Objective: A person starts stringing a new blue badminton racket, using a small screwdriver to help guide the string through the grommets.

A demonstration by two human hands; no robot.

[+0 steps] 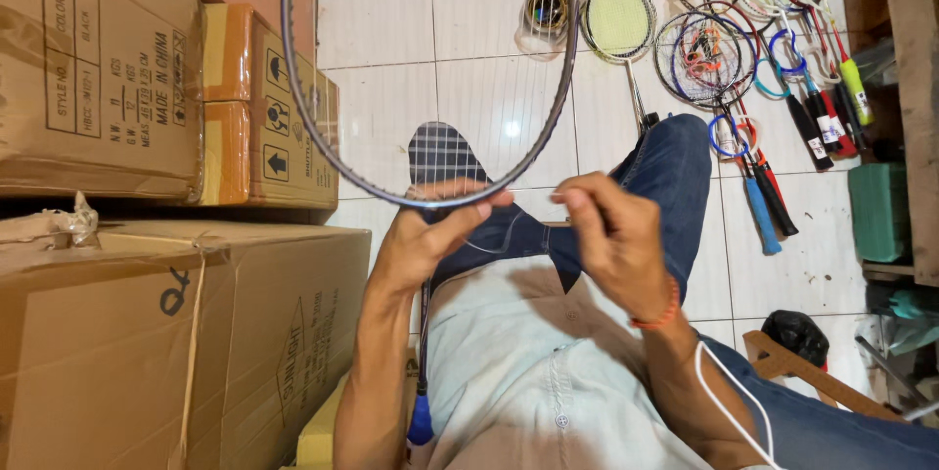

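A racket frame (pixel 430 79), mostly unstrung, is held up over the lap. Its lower rim is gripped by the left hand (pixel 430 235), thumb laid along it. Just beside, the right hand (pixel 616 235) is pinched on a thin string (pixel 528 198) at the rim.

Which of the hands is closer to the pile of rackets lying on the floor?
The right hand. It is raised beside the knee, on the side where the pile of rackets lies. The left hand grips the rim of the unstrung racket frame, farther from the pile.
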